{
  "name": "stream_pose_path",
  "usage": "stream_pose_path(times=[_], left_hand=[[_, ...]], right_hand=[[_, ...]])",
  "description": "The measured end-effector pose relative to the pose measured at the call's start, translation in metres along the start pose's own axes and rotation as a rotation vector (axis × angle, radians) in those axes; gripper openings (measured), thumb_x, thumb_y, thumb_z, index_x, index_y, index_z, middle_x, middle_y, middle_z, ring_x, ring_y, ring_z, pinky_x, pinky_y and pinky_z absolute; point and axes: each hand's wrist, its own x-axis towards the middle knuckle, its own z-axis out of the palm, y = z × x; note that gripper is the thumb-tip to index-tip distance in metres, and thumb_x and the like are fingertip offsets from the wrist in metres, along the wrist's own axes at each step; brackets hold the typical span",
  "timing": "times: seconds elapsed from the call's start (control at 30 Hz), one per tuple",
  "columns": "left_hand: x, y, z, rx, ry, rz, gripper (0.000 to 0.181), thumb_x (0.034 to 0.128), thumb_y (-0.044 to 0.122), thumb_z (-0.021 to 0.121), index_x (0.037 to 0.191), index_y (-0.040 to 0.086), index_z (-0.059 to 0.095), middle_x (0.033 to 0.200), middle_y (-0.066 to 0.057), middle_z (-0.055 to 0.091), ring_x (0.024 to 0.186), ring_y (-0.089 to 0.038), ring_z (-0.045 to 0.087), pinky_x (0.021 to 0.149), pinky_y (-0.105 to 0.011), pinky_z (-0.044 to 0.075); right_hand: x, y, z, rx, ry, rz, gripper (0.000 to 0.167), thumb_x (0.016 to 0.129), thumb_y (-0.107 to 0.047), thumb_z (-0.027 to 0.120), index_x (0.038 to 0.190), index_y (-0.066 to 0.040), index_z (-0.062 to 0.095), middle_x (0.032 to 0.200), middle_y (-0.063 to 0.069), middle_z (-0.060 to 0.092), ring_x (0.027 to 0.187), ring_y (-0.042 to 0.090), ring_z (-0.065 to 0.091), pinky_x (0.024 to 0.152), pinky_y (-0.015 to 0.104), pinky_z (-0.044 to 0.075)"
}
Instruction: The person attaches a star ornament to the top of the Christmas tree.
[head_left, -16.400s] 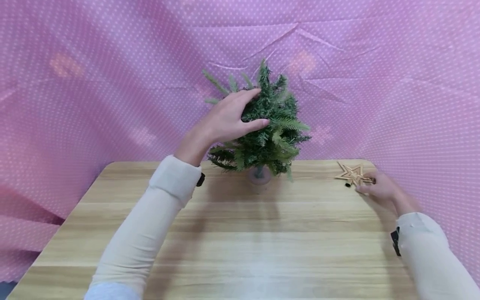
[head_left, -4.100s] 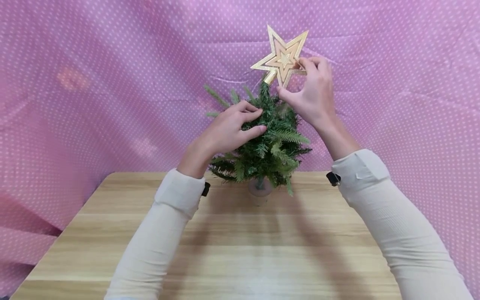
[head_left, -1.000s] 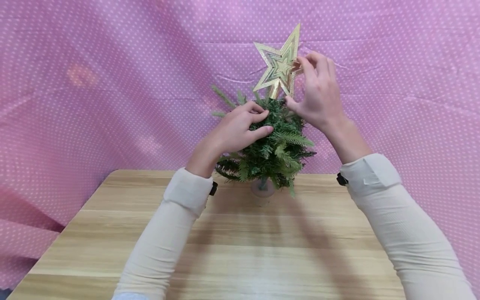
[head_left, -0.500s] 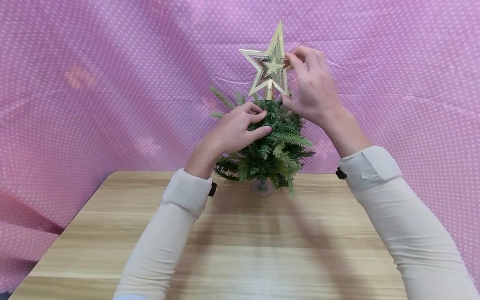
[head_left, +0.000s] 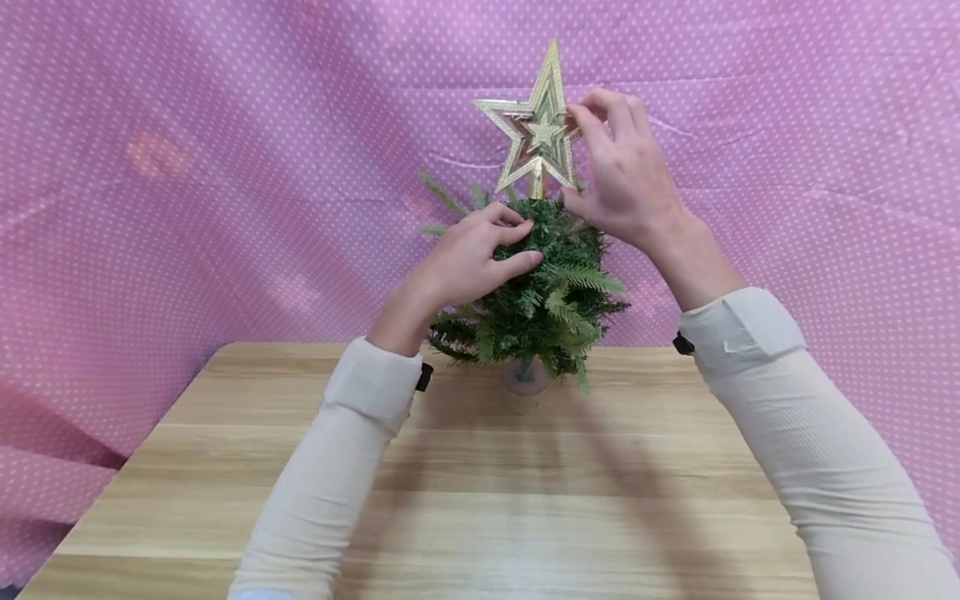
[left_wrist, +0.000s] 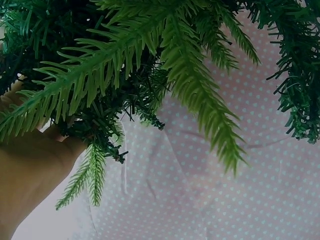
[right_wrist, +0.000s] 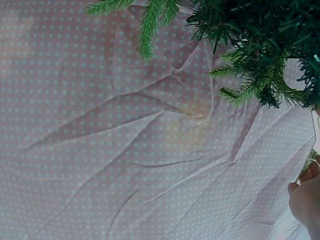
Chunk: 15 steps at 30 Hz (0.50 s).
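A small artificial Christmas tree [head_left: 573, 296] stands near the back of the table. My left hand [head_left: 465, 254] grips its upper left side, thumb in front and fingers among the branches; in the left wrist view green sprigs partly cover that hand [left_wrist: 32, 175]. With my right hand [head_left: 630, 171] I pinch the right side of a gold star tree topper [head_left: 542, 135]. The star stands nearly upright, its short tube [head_left: 536, 181] meeting the tip of the tree. How far the tip goes into the tube is hidden. At the right wrist view's edge only part of the right hand [right_wrist: 306, 200] shows.
The tree's round base [head_left: 525, 379] sits on a light wooden table [head_left: 600, 492] with rounded back corners. A pink cloth with white dots [head_left: 262, 167] hangs close behind and along both sides.
Over the last second the star has swung from leaning right to nearly upright, shifting left with my right hand. My left hand keeps its hold on the tree.
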Motion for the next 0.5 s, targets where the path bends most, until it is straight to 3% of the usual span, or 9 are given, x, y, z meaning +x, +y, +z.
stream_pose_path(times=[0.3,0.5], left_hand=[[-0.0016,-0.0002,-0.0042,0.079,-0.022,0.005,0.065,0.1048,0.051,0.049,0.155,0.011,0.041,0.154,-0.006,0.042,0.141,-0.027,0.040,0.117,-0.045,0.033],[-0.0027,0.0007,-0.0021,0.065,-0.008,-0.001,0.064,0.1046,0.052,0.049,0.155,0.013,0.042,0.155,-0.006,0.043,0.142,-0.026,0.039,0.118,-0.045,0.031]], right_hand=[[0.0005,0.0017,-0.0012,-0.019,-0.002,-0.006,0.083,0.077,-0.012,0.087,0.147,0.007,0.044,0.145,0.023,0.042,0.131,0.037,0.040,0.115,0.043,0.034],[-0.0060,0.0031,0.0021,-0.017,0.060,-0.027,0.083,0.076,-0.011,0.087,0.146,0.006,0.046,0.145,0.023,0.044,0.131,0.038,0.042,0.116,0.043,0.033]])
